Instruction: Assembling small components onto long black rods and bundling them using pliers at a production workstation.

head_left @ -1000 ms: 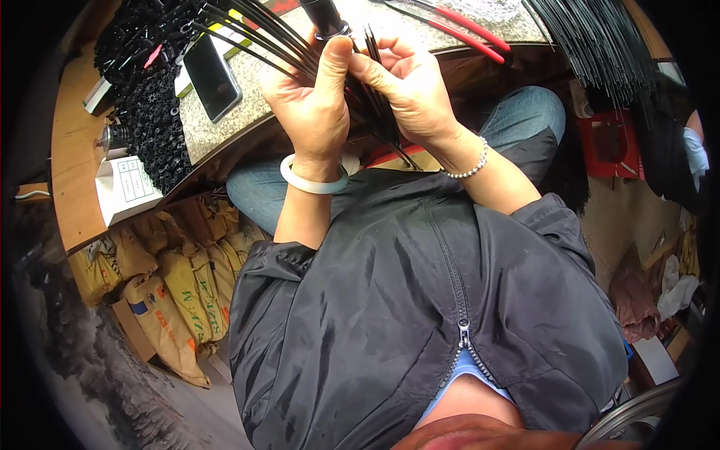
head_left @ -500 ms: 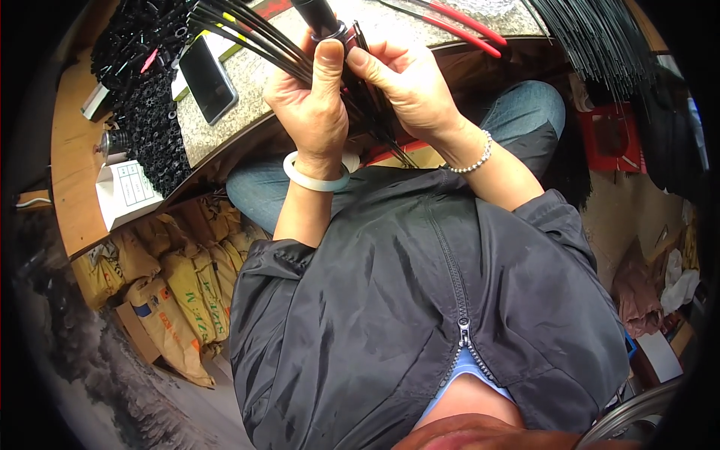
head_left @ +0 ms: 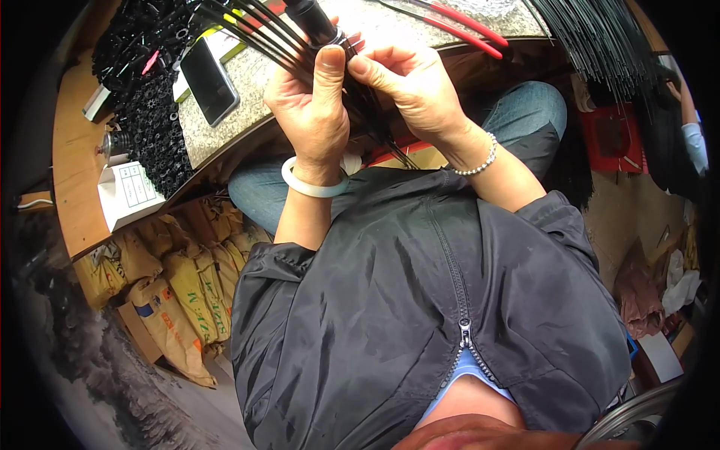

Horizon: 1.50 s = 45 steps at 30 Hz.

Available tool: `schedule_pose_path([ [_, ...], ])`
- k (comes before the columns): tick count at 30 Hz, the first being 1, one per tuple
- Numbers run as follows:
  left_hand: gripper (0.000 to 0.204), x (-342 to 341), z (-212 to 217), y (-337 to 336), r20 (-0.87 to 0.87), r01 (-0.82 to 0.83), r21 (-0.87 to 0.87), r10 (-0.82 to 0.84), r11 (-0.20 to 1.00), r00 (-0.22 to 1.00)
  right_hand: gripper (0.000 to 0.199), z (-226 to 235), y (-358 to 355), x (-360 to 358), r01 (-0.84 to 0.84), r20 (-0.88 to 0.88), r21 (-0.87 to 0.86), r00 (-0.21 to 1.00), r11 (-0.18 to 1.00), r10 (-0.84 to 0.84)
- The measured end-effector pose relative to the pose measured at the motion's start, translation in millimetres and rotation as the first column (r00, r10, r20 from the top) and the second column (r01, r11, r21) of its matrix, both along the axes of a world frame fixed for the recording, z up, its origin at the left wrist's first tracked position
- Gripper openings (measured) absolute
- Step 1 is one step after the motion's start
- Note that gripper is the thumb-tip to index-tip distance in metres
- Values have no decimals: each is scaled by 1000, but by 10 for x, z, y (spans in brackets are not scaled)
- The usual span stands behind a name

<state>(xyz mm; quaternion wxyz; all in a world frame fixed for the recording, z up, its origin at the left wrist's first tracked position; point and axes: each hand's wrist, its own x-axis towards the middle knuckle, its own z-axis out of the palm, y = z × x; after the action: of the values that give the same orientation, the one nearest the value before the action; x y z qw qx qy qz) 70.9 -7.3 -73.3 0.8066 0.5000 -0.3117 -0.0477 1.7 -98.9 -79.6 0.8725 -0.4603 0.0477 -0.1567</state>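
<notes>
My left hand (head_left: 311, 105) grips a bundle of thin black rods (head_left: 251, 30) that fan out toward the upper left. A black cylindrical cap (head_left: 311, 19) sits at the top of the bundle, just above my thumb. My right hand (head_left: 409, 86) pinches the rods beside the left thumb, fingers curled on them. The rods' lower ends (head_left: 382, 135) stick down between my two wrists. A pale bangle rings my left wrist and a bead bracelet my right.
A speckled stone tabletop (head_left: 247, 112) holds a dark phone (head_left: 208, 79), a heap of small black parts (head_left: 150, 112) and red-handled tools (head_left: 465, 34). More black rods (head_left: 600, 45) hang at the upper right. Yellow sacks (head_left: 180, 300) are stacked under the table at left.
Both hands have lifted slightly toward the top of the view with the bundle. My left thumb now lies straight up along the rods.
</notes>
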Motion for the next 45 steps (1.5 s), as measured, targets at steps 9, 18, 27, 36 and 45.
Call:
schedule_pose_path([
  [9,42,44,-33,51,-33,87,19,-86,996,996,14,9,-38,29,-19,84,-11,996,1000,20],
  [18,35,22,-30,82,-119,196,-56,-201,979,972,13,-111,-85,83,-118,27,49,993,992,117],
  [27,47,11,-49,29,-124,262,-51,-266,964,956,22,-134,-201,165,-77,122,-252,986,965,111],
  [36,78,280,82,91,-101,482,-231,-513,845,852,42,-459,177,-34,-104,-88,-501,994,859,69],
  [45,22,-56,373,82,-150,126,80,-113,989,982,75,-117,-29,-66,436,376,-778,900,451,-222],
])
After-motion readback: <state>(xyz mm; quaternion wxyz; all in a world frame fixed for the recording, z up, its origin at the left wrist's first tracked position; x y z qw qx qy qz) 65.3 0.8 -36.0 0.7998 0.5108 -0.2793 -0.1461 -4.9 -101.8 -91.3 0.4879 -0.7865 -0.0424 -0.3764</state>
